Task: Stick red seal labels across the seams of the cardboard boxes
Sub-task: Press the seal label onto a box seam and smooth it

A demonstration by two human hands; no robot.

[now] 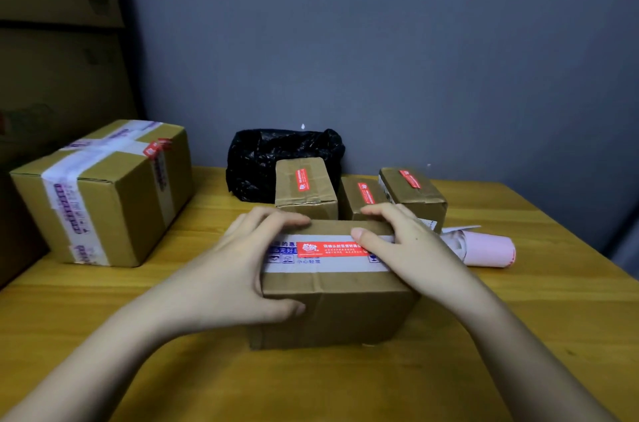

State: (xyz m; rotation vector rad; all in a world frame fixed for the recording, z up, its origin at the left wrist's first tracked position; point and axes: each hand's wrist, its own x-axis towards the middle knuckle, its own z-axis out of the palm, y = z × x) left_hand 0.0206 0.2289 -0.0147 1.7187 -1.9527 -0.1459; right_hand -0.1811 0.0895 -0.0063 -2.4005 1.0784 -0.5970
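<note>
A brown cardboard box [339, 311] stands in the middle of the wooden table, with white printed tape along its top seam. A red seal label [328, 249] lies flat on that tape. My left hand [238, 269] clasps the box's left end, thumb on the front face and fingers over the top rear edge. My right hand [397, 245] rests on the right end of the top, thumb tip pressing the label's right end, which it partly hides.
Three small boxes [306, 188] [363, 198] [413, 193] with red labels stand behind, in front of a black plastic bag [262, 162]. A large taped box [103, 193] with a red label sits at left. A pink label roll [484, 250] lies at right. Table [518, 335].
</note>
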